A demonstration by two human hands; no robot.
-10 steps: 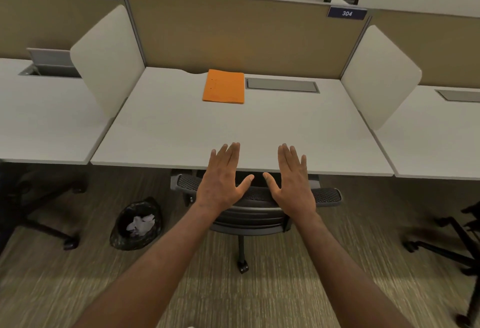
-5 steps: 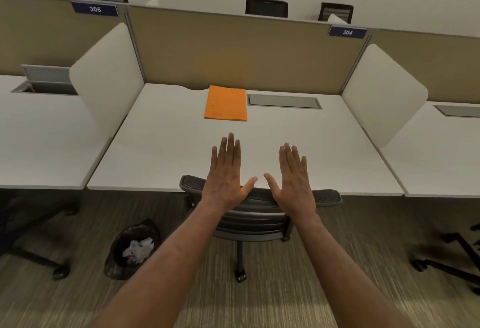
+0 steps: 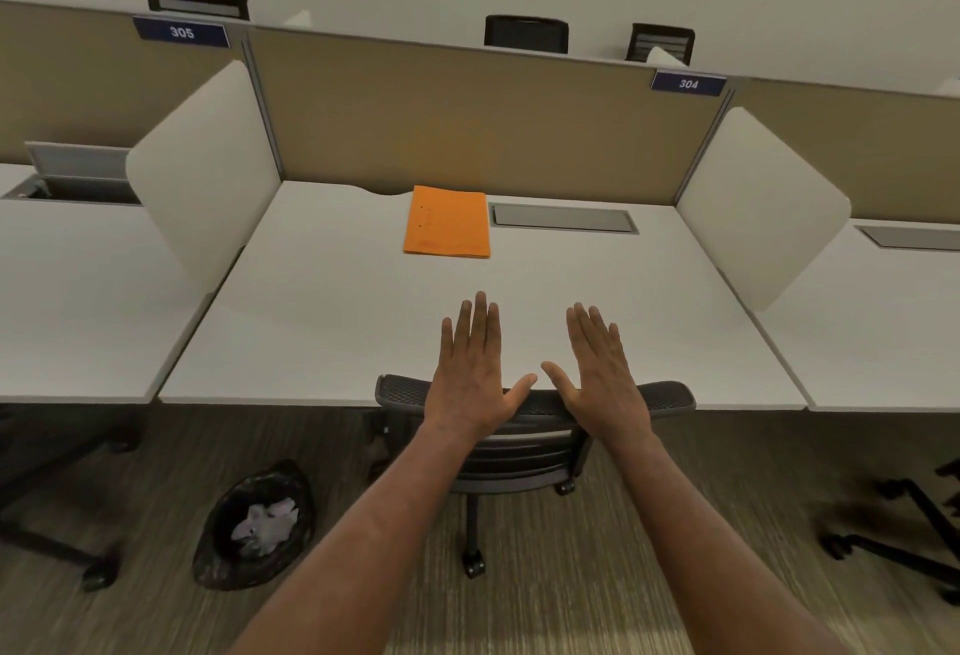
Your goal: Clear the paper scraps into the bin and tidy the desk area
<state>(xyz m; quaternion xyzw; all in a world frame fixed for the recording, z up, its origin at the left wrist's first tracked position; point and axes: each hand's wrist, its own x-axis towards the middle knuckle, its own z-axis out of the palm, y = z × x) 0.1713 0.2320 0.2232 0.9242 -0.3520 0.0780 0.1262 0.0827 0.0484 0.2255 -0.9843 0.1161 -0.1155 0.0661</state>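
My left hand (image 3: 475, 374) and my right hand (image 3: 602, 368) are held out flat side by side, palms down, fingers apart, holding nothing, over the near edge of the white desk (image 3: 322, 322). An orange folder (image 3: 448, 228) lies flat at the back middle of the desk. On the floor to the lower left stands a black-lined bin (image 3: 254, 524) with crumpled white paper scraps (image 3: 265, 524) inside. No scraps show on the desk top.
A black mesh office chair (image 3: 524, 446) is pushed under the desk, right below my hands. White side dividers (image 3: 202, 171) and a tan back partition (image 3: 467, 119) bound the desk. A grey cable hatch (image 3: 563, 218) sits beside the folder. Chair bases (image 3: 893, 545) stand at both sides.
The view has tilted upward, so the desk, folder and bin sit lower in frame. Both hands stay flat and empty, now reaching a little farther over the desk edge.
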